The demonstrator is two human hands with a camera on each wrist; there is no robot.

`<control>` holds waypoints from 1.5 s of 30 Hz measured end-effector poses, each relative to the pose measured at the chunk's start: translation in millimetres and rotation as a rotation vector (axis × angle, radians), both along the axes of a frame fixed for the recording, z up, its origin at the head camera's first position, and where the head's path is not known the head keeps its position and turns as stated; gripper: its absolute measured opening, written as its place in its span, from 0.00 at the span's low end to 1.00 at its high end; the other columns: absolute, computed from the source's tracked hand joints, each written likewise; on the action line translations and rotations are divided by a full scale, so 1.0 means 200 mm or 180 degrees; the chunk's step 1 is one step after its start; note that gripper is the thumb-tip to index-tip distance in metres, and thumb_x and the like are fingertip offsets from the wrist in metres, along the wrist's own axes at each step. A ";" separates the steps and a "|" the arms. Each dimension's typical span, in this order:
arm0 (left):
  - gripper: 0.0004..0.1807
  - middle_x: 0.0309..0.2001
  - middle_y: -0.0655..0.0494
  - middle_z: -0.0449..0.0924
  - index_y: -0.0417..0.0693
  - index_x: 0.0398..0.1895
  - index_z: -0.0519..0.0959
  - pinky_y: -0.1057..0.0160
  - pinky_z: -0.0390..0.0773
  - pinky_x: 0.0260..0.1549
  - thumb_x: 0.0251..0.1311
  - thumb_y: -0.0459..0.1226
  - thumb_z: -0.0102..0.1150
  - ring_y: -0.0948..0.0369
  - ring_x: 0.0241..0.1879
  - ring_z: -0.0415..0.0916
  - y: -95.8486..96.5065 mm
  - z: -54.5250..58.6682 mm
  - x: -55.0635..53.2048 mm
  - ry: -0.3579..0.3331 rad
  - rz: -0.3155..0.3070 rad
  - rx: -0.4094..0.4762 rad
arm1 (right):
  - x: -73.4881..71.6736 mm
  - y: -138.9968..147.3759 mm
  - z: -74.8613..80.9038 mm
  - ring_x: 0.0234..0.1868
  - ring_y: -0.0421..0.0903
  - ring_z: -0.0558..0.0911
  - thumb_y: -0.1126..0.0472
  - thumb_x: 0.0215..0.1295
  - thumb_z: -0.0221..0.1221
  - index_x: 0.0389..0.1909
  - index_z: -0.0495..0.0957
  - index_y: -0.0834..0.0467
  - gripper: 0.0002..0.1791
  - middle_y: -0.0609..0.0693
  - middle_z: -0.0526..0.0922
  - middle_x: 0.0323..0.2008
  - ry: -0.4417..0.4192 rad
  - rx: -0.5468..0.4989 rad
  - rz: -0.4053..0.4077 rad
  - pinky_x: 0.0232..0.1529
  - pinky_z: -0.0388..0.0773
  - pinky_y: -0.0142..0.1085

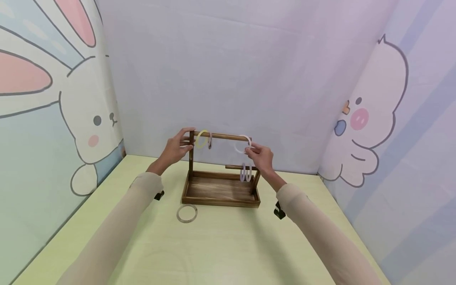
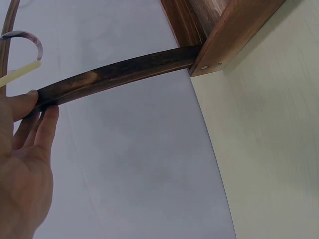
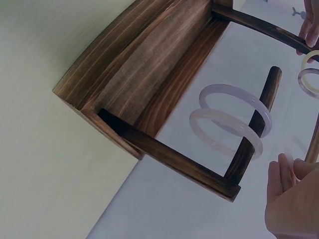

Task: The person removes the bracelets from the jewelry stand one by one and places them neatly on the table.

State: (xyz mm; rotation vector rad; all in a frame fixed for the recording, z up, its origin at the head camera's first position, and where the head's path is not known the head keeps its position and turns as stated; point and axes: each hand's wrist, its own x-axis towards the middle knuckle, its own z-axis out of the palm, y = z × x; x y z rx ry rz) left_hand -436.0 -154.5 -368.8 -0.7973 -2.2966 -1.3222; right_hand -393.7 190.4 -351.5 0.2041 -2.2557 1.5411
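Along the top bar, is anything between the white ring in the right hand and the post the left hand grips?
Yes: the purplish ring and yellow ring hang on the top bar near the post. Between the white ring and the purplish one, nothing visible blocks the bar.

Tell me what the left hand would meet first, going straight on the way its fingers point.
The left hand would first meet the upright wooden post that it grips; past that, probably the yellow bangle, though depth is unclear.
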 end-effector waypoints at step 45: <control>0.38 0.60 0.36 0.81 0.54 0.77 0.64 0.46 0.84 0.56 0.68 0.23 0.63 0.41 0.61 0.80 -0.01 0.00 0.00 -0.0001 -0.0016 0.0003 | 0.04 0.14 0.01 0.53 0.61 0.87 0.64 0.73 0.65 0.62 0.81 0.66 0.20 0.67 0.86 0.52 -0.0355 -0.0193 -0.0212 0.47 0.88 0.35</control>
